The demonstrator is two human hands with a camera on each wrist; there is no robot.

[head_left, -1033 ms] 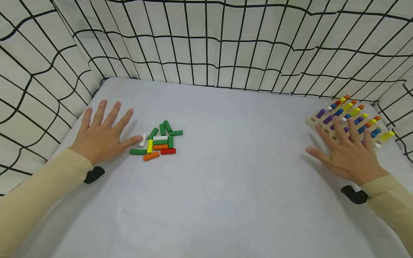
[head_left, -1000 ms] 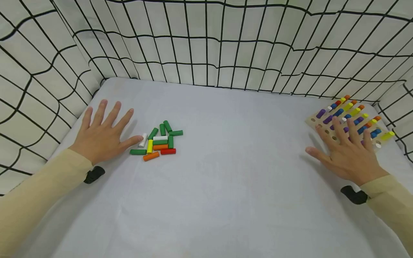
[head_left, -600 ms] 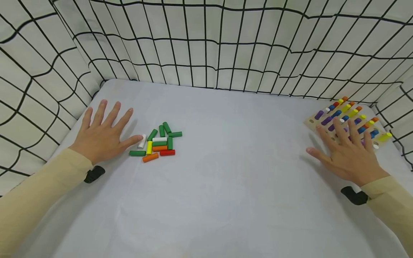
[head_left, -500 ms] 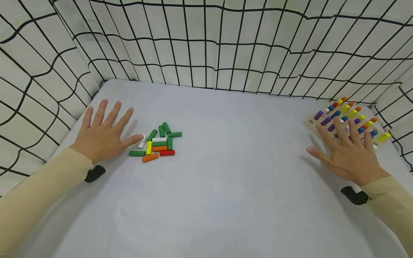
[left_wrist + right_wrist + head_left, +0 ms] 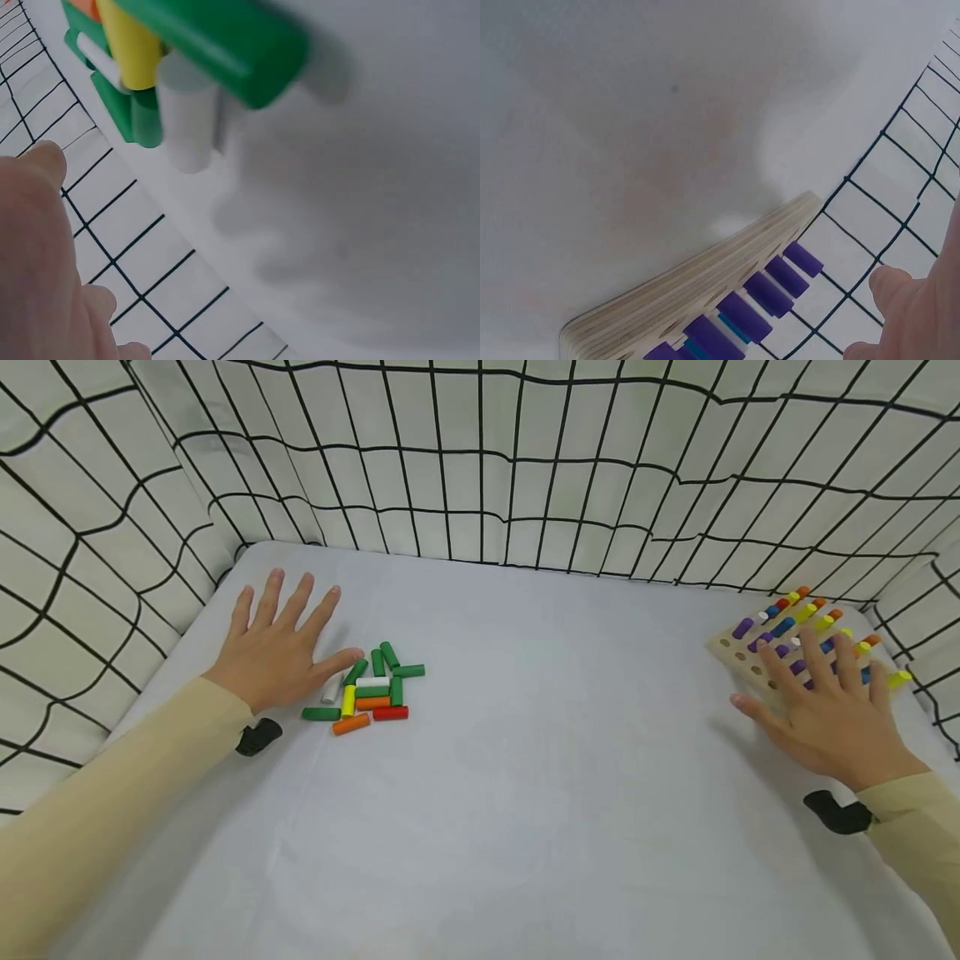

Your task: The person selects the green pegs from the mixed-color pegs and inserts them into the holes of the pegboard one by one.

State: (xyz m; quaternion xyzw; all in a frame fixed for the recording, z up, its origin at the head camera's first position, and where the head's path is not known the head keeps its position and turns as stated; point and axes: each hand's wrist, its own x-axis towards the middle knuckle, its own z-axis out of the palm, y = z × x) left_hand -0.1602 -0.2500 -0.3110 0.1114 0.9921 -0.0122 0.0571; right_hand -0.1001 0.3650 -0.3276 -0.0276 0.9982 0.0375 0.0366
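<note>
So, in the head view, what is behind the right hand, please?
Behind the right hand is part of the wooden pegboard; purple pegs, blue pegs and yellow pegs show around it. The area directly behind the hand is covered, so what it holds cannot be seen.

A white, faintly creased worktop fills my remote head feed, with a wooden pegboard sitting near its far edge. Well to the pegboard's left, I count seven green pegs, two white pegs, two orange pegs, one yellow peg and one red peg, lying on their sides in a loose cluster, several touching. A green one lies closest to the pegboard. Soft shadows fall on the worktop on the pegboard's near side.
</note>
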